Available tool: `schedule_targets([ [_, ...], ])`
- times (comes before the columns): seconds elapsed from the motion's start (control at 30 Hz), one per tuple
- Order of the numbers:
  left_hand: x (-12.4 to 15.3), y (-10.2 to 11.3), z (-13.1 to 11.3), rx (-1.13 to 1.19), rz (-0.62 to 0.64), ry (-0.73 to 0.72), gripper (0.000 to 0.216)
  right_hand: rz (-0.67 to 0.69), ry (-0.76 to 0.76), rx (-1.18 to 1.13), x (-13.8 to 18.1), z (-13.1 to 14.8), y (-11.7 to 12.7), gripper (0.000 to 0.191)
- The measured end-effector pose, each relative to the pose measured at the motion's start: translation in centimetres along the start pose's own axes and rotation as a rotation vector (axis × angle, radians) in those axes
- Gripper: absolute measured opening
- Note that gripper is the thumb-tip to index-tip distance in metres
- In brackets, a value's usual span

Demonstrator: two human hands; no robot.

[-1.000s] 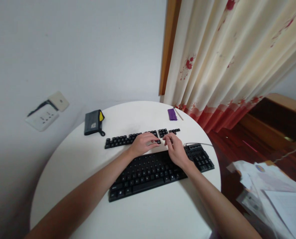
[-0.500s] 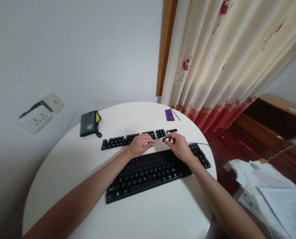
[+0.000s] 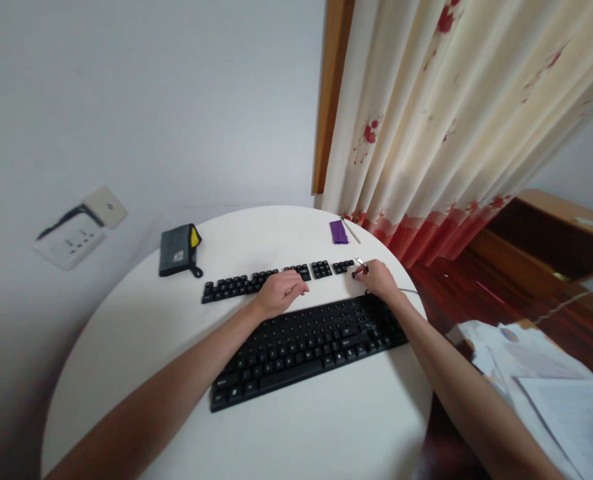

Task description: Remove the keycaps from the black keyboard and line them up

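Observation:
A black computer keyboard (image 3: 301, 360) lies slanted on the round white table, with keycaps gone from its upper rows. Behind it runs a line of loose black keycaps (image 3: 236, 285) in grouped blocks. My left hand (image 3: 281, 292) rests over the table between the two, fingers loosely bent and nothing visible in them. At the right end of the line, my right hand (image 3: 379, 277) pinches a black keycap (image 3: 354, 274) close above the tabletop. A small silver metal tool (image 3: 361, 262) sticks out from the same hand; its kind is unclear.
A grey zip pouch (image 3: 177, 250) with a yellow bit showing sits at the table's back left. Near the back right edge lie a purple cloth (image 3: 338, 232) and a thin stick (image 3: 352, 232). Papers (image 3: 536, 373) are piled right of the table, below a patterned curtain (image 3: 426, 133).
My right hand has moved right with the keycap and metal tool, from in front of the keycap blocks to the line's right end. My left hand has hardly moved.

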State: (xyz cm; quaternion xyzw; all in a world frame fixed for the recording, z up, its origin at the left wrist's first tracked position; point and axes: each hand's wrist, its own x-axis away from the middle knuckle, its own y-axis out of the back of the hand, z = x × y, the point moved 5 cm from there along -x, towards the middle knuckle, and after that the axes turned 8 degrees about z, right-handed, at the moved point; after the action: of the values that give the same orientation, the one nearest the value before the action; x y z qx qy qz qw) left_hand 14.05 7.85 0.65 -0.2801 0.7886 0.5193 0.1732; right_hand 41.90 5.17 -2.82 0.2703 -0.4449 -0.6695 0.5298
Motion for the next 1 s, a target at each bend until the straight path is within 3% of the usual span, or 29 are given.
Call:
schedule_targets([
  [1.0, 0.2, -0.3, 0.4, 0.0, 0.033, 0.013, 0.042, -0.025, -0.039, 0.055, -1.7, 0.9, -1.0, 0.017],
])
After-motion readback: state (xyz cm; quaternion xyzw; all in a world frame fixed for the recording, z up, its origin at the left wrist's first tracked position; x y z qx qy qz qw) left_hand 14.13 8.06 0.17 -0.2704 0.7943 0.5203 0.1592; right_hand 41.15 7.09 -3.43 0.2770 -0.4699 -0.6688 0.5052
